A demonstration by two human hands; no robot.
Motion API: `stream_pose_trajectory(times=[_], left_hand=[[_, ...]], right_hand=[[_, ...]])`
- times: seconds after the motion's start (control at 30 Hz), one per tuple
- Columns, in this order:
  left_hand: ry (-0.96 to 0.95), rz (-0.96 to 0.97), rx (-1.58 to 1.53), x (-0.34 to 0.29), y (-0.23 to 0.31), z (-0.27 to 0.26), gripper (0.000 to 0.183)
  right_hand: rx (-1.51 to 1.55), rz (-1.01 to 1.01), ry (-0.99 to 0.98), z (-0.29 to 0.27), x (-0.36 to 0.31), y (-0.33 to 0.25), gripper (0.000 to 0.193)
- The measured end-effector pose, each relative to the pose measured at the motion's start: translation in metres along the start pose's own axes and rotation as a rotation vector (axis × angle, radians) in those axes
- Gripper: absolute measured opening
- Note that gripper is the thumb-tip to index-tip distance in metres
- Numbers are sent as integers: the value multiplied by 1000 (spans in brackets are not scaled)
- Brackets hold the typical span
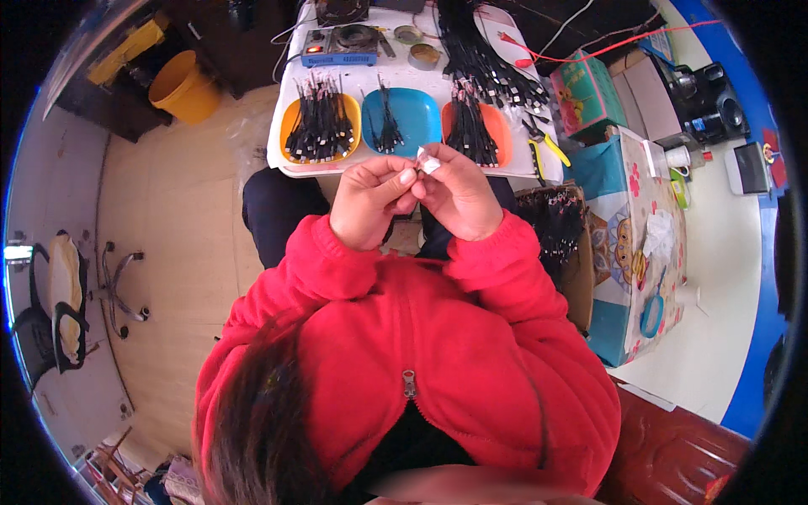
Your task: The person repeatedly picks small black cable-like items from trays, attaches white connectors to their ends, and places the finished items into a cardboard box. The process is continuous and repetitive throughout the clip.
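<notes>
My left hand and my right hand meet in front of my chest, just off the table's near edge. Both are closed in a pinch, fingertips together. A small white piece shows at the right thumb and fingers; whether it is held or wrapped on a finger I cannot tell. Anything else between the fingertips is hidden. Just beyond stands a blue tray with a few short black cables. Left of it, a yellow tray is heaped with black cables; an orange tray on the right holds more.
On the white table are a blue boxed device, a tape roll, yellow-handled cutters and a long black cable bundle. A cardboard box of cables stands at right; a yellow bucket stands left.
</notes>
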State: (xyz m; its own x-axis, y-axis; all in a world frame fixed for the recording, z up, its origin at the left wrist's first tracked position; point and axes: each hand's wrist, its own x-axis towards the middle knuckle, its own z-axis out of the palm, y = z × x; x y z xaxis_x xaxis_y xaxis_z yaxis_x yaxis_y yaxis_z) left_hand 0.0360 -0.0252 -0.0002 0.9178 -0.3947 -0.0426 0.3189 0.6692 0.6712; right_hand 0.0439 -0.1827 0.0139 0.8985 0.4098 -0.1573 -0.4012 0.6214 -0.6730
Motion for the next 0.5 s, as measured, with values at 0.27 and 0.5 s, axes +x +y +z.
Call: stream_pose_trajectory(times=[0.27,0.5], left_hand=[[-109,-77,-113,13,-6,-7,11],[-76,-63,4,27,-8,-10,13]], right_hand=[[118,67,-132,-25,4,-5,14],[-154,-110,59,-23,6,-14,15]])
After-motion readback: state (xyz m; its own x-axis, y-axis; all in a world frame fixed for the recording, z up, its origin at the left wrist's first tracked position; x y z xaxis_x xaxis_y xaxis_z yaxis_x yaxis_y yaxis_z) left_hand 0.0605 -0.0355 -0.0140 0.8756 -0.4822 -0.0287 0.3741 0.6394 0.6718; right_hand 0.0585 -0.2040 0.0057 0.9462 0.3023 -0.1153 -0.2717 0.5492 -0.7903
